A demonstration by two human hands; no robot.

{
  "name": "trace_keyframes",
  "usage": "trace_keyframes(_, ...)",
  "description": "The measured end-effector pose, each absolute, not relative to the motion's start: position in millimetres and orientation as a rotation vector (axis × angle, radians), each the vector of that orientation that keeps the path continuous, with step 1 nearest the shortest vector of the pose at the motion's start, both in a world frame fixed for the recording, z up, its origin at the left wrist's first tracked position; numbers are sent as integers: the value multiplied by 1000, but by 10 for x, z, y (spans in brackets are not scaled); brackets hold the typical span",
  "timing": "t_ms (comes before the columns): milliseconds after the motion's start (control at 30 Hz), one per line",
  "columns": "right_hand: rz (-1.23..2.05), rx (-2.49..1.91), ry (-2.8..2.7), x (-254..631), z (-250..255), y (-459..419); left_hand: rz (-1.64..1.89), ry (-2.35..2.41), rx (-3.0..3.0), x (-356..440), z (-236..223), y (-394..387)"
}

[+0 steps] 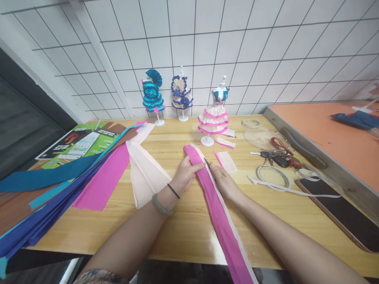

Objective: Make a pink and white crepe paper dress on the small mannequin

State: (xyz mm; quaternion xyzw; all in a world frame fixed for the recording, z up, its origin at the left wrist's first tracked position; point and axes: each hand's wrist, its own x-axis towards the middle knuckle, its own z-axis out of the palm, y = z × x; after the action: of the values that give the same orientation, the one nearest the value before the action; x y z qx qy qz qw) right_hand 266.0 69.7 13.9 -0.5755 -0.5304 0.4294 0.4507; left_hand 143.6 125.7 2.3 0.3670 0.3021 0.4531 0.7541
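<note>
My left hand [186, 171] is closed on a long crepe paper strip [211, 197], bright pink with a pale cream edge, pinching it near its far end. The strip runs down toward me past the table's front edge. At its pale edge, my right hand [222, 177] is closed on what look like small scissors [207, 162]; only their dark tips show, and the handles are hidden in the hand. Just beyond stands a miniature dress form [213, 118] in a cream tiered skirt with pink trim. Pink-and-cream paper scraps [226, 161] lie right of the strip.
Folded crepe paper lengths [102, 177] in several colours cover the left side, over a green printed sheet [79, 144]. Two more dressed forms, one teal [152, 94] and one navy-and-cream [181, 94], stand by the tiled wall. Keys [275, 157], tape rolls [272, 176] and a phone [340, 213] lie right.
</note>
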Motion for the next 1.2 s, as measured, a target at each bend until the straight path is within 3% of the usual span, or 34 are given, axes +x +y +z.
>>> trace_keyframes(1200,1077,-1389,-1382,2686,44,741,959,645,720,1400,54,1311)
